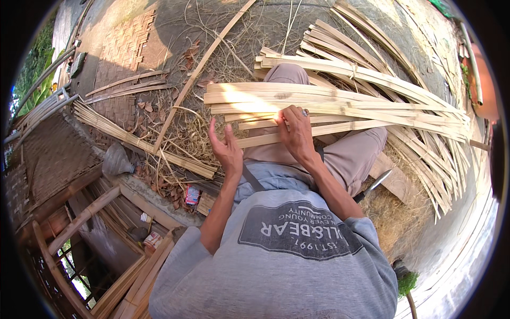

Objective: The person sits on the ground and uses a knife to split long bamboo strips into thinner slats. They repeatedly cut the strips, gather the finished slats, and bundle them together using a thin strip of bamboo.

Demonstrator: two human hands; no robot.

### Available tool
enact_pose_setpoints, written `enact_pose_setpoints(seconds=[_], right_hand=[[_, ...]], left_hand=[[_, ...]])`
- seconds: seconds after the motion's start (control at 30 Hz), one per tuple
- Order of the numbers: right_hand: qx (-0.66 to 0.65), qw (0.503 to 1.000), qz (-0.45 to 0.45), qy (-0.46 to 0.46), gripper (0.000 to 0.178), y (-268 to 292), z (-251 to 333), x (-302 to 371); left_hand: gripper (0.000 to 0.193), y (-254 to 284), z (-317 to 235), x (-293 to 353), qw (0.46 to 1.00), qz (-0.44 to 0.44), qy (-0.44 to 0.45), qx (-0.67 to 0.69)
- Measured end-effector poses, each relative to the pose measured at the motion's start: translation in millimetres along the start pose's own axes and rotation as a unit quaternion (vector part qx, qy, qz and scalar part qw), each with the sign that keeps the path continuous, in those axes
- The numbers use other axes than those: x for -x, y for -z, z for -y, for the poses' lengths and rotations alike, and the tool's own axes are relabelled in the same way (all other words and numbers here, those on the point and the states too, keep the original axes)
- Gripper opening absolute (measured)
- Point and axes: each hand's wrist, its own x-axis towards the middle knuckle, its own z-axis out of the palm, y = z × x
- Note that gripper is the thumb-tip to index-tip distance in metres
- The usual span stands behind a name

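A spread of long, pale bamboo strips [340, 99] lies across my lap and fans out to the right. My right hand [298, 134] is closed over the lower strips near their left ends, fingers bent down onto them; how many it grips is hidden. My left hand [228, 153] is beside the left ends, its fingers raised and apart. The end of the lowest strip [260, 140] reaches to its palm; whether they touch I cannot tell. Bright sunlight falls on the strip ends above my hands.
A knife [380, 178] with a dark handle lies beside my right thigh. More bamboo strips [425, 154] pile up at the right. A bundle of thin strips [143, 143] lies at the left, near a woven mat [119, 69]. Shavings and dry leaves cover the ground ahead. A wooden frame [85, 218] stands lower left.
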Motion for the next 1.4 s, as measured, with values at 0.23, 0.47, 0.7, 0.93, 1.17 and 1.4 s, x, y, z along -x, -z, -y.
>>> enact_pose_setpoints(seconds=[0.23,0.47,0.7,0.93,1.17,1.4], right_hand=[[0.071,0.983,0.085,0.146,0.01,15,-15,2],[0.123,0.971,0.159,0.131,0.015,1,-26,9],[0.103,0.963,0.197,0.152,0.016,-8,3,11],[0.11,0.983,0.065,0.136,0.02,16,-10,-7],[0.131,0.923,0.119,0.341,0.029,6,-38,-25],[0.121,0.903,0.144,0.386,0.029,-16,-38,-19]], left_hand=[[0.064,15,32,-33,0.999,0.026,0.028,0.019],[0.084,17,-3,-57,0.984,0.051,0.105,0.132],[0.08,14,-14,-53,0.978,0.113,0.108,0.137],[0.072,20,-11,-50,0.978,0.176,0.079,0.08],[0.076,18,-14,-55,0.969,0.194,0.108,0.107],[0.085,13,-10,-53,0.965,0.143,0.143,0.165]])
